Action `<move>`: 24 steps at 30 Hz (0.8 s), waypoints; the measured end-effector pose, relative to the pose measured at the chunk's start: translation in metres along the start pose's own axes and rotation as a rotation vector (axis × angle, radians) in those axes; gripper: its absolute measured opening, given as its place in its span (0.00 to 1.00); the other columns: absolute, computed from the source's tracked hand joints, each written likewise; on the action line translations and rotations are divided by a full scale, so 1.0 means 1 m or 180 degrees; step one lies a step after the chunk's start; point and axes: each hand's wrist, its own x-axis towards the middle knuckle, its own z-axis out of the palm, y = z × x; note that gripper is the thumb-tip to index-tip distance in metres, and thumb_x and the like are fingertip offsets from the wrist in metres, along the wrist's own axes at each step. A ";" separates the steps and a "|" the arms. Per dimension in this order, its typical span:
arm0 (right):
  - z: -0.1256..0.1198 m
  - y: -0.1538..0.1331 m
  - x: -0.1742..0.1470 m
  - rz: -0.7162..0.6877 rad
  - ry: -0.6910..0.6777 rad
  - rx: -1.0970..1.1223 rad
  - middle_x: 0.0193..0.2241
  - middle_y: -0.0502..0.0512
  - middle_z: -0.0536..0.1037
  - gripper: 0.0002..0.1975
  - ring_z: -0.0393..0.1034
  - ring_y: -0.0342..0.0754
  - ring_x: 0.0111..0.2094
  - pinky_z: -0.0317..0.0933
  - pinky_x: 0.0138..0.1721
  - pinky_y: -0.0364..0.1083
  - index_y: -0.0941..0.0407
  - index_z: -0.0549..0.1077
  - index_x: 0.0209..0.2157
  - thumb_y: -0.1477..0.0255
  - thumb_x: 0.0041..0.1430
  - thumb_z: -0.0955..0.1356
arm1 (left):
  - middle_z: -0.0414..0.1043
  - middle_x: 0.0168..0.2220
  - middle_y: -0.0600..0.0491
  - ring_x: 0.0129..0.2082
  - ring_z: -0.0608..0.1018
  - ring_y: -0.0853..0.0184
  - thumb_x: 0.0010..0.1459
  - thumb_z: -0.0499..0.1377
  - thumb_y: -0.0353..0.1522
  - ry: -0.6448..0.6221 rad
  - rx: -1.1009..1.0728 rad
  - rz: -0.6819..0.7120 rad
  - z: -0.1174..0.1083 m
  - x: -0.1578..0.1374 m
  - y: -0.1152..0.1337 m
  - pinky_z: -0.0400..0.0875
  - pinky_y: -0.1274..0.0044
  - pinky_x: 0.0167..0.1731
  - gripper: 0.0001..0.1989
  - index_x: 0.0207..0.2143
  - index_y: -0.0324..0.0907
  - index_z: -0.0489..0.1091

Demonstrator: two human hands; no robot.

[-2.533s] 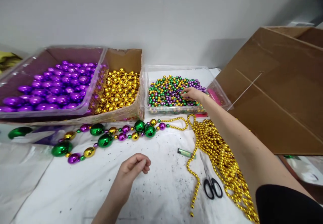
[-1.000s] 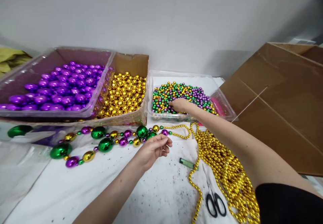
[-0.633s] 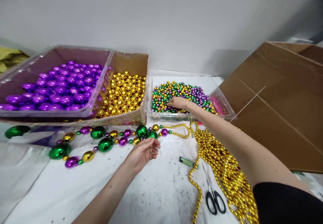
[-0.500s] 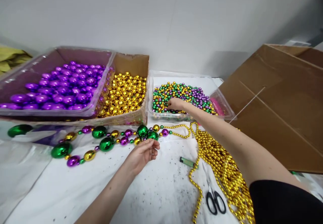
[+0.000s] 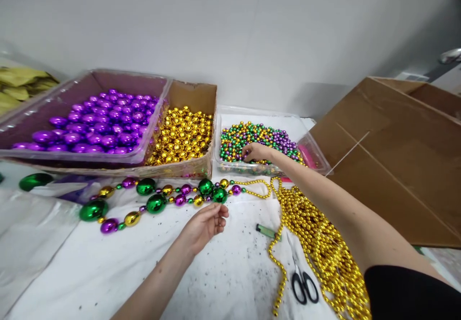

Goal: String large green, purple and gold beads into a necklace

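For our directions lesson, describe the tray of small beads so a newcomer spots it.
Find the big cardboard box at right. Left of it sits a clear plastic tray, the right hand inside. Unlike the purple-bead bin and gold-bead box further left, it mixes green, gold and purple beads.

yellow crumpled material [image 5: 22, 85], far left; pale wall [image 5: 216, 36], behind; brown cardboard box [image 5: 389, 180], at right; black-handled scissors [image 5: 299, 268], near green lighter [image 5: 265, 230]

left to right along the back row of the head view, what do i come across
Large purple beads, gold beads, small mixed-colour beads with the right hand at them, big brown cardboard box.
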 end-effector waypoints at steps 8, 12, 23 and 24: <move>0.026 -0.054 -0.101 -0.1127 -0.0090 0.1707 0.29 0.47 0.73 0.13 0.60 0.38 0.23 0.55 0.23 0.40 0.54 0.73 0.41 0.63 0.56 0.72 | 0.77 0.36 0.44 0.32 0.79 0.65 0.68 0.49 0.40 -0.0245 -0.0863 -0.0121 0.018 0.006 -0.004 0.74 0.75 0.33 0.20 0.42 0.34 0.74; 0.082 -0.083 -0.136 -0.1305 -0.0433 0.0967 0.34 0.51 0.76 0.08 0.70 0.45 0.36 0.65 0.39 0.44 0.54 0.77 0.37 0.75 0.53 0.72 | 0.77 0.34 0.47 0.33 0.79 0.63 0.67 0.51 0.43 -0.0335 -0.1491 0.0019 0.038 0.018 -0.017 0.74 0.67 0.42 0.20 0.39 0.38 0.74; 0.025 -0.041 -0.144 -0.0296 0.0437 0.2079 0.37 0.57 0.80 0.10 0.76 0.49 0.38 0.68 0.29 0.44 0.54 0.77 0.38 0.65 0.54 0.71 | 0.74 0.52 0.40 0.49 0.78 0.56 0.68 0.49 0.44 -0.0471 -0.1483 0.0027 0.028 0.013 -0.034 0.73 0.67 0.47 0.23 0.55 0.38 0.69; 0.017 -0.034 -0.143 -0.0218 0.0685 0.2138 0.38 0.58 0.80 0.11 0.76 0.49 0.38 0.68 0.30 0.45 0.54 0.76 0.38 0.64 0.54 0.71 | 0.73 0.53 0.40 0.49 0.78 0.56 0.67 0.50 0.44 -0.0478 -0.1442 0.0021 0.026 0.013 -0.034 0.73 0.67 0.46 0.24 0.55 0.38 0.69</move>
